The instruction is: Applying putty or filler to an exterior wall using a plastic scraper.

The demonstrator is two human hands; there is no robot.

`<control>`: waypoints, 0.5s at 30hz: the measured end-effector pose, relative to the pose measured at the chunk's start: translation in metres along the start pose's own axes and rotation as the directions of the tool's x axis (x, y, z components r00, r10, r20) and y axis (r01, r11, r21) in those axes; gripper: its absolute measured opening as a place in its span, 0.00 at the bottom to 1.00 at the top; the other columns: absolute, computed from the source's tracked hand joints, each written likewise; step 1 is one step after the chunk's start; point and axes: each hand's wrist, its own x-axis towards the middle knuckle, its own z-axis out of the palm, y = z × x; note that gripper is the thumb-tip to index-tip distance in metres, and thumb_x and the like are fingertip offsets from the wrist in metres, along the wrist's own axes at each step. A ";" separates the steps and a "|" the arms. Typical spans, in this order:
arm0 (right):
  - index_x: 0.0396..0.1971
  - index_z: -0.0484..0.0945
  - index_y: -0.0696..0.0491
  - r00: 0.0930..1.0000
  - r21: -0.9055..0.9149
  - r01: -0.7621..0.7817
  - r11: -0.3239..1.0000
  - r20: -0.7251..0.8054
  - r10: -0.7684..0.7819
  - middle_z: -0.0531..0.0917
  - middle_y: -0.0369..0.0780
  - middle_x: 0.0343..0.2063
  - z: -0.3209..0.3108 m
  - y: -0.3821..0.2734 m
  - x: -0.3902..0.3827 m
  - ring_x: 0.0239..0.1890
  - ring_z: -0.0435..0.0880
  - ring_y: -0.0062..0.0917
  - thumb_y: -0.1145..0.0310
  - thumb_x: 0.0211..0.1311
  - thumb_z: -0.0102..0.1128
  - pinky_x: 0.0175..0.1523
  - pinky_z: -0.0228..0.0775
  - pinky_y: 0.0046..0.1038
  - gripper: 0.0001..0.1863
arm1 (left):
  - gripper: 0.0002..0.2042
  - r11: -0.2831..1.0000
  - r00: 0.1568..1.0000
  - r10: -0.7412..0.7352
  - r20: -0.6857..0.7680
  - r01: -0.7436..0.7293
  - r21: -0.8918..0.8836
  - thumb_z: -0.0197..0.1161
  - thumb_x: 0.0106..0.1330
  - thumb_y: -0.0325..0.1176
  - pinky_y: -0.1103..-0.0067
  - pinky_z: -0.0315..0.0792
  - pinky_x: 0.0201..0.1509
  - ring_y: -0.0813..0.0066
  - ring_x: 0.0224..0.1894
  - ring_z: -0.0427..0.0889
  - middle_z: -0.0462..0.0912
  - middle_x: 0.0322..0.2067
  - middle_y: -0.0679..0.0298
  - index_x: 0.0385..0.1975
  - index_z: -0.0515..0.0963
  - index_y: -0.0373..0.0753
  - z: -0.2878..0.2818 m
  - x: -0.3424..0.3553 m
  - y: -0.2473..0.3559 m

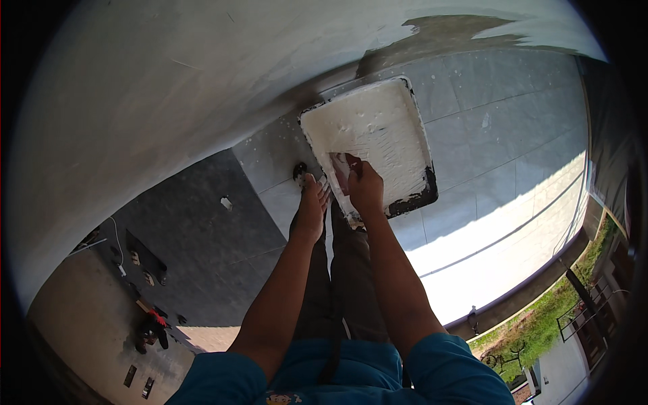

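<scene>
Right hand [365, 187] grips a flat, paint-smeared metal scraper blade [339, 170] over the white-coated rectangular paint tray [413, 135]; left hand [312, 202] rests open, fingers together, beside it.

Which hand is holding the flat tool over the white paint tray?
The right hand. It grips the flat tool over the paint tray; the left hand is open beside the tray, holding nothing.

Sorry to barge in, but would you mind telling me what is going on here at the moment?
A person is bending over a paint tray full of white paint that sits on the grey tiled floor beside a white wall. The right hand holds a flat tool smeared with white paint at the tray's near edge. The left hand reaches down next to it, fingers extended, holding nothing that can be seen.
</scene>
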 end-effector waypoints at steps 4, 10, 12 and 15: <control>0.43 0.83 0.59 0.990 0.152 -0.067 0.986 -0.112 0.085 0.89 0.52 0.37 0.001 0.000 -0.003 0.42 0.89 0.50 0.68 0.65 0.61 0.49 0.79 0.43 0.12 | 0.53 1.000 0.999 -0.015 -0.034 0.015 0.004 0.42 0.74 0.73 0.65 0.42 0.84 0.53 0.82 0.49 0.48 0.80 0.45 0.79 0.43 0.26 -0.001 0.003 0.001; 0.45 0.83 0.59 0.987 0.170 -0.156 0.973 -0.018 0.161 0.88 0.53 0.38 -0.004 -0.003 -0.007 0.43 0.88 0.51 0.66 0.65 0.61 0.50 0.79 0.44 0.14 | 0.53 1.000 0.999 -0.018 -0.039 0.018 0.009 0.42 0.74 0.73 0.64 0.43 0.84 0.53 0.82 0.49 0.48 0.80 0.44 0.79 0.42 0.26 -0.001 0.004 0.001; 0.45 0.82 0.59 0.985 0.199 -0.162 0.967 -0.019 0.169 0.88 0.53 0.38 -0.004 -0.003 -0.008 0.44 0.88 0.51 0.66 0.65 0.61 0.50 0.78 0.44 0.14 | 0.53 1.000 1.000 -0.005 -0.022 0.005 0.010 0.42 0.74 0.73 0.64 0.43 0.84 0.53 0.82 0.49 0.48 0.80 0.44 0.79 0.43 0.26 -0.001 0.004 0.002; 0.43 0.82 0.59 0.998 -0.013 -0.036 0.999 0.046 0.037 0.88 0.53 0.36 -0.001 -0.002 -0.009 0.42 0.89 0.50 0.66 0.65 0.61 0.48 0.79 0.44 0.13 | 0.53 1.000 1.000 -0.012 0.012 0.011 0.016 0.41 0.74 0.73 0.64 0.42 0.84 0.53 0.82 0.49 0.48 0.80 0.45 0.79 0.43 0.26 -0.001 0.003 0.003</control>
